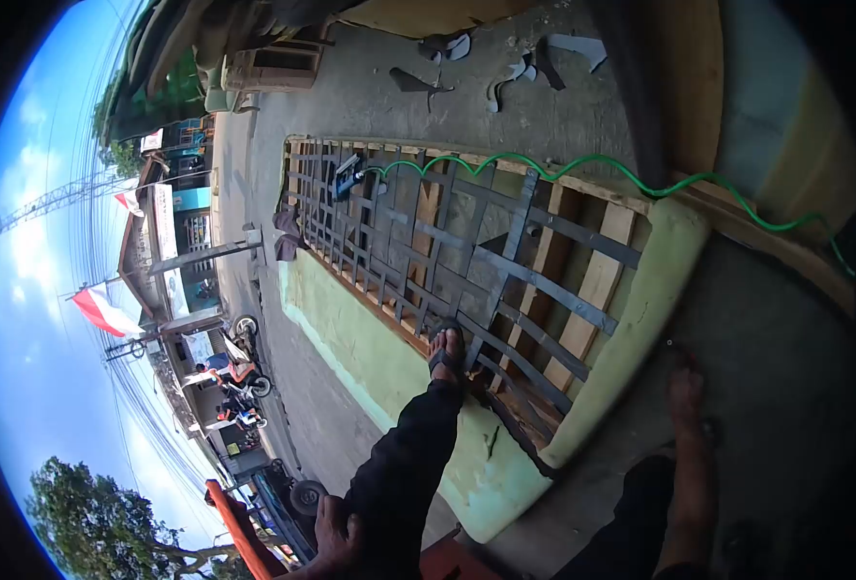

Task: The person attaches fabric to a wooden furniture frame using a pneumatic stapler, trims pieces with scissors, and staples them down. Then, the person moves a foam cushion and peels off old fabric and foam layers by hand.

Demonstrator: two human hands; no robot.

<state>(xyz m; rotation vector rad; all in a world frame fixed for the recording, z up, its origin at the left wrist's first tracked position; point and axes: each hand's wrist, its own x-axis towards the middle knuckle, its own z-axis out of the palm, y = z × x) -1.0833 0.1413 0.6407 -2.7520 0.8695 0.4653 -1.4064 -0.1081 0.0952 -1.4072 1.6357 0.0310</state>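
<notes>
My left hand (336,530) is by my bent left leg, its fingers loosely spread and nothing seen in them. My sandalled foot (445,350) rests on the edge of a seat frame (520,474) with pale green padding and dark webbing straps (534,275) woven across wooden slats. Down in the shadow on the right is my right hand (687,387), fingers curled; a tiny bright spot shows just beyond it, but what it holds is too dark to make out. Far along the webbing lies a pneumatic staple gun (348,179), joined to a green coiled air hose (505,157).
Dark offcuts (418,82) and pale scraps (578,46) litter the concrete. A dark cloth (288,232) hangs at the frame's far end. Something orange (239,532) is beside my left hand. Across the street are motorcycles (254,387), people and a parked vehicle (278,493).
</notes>
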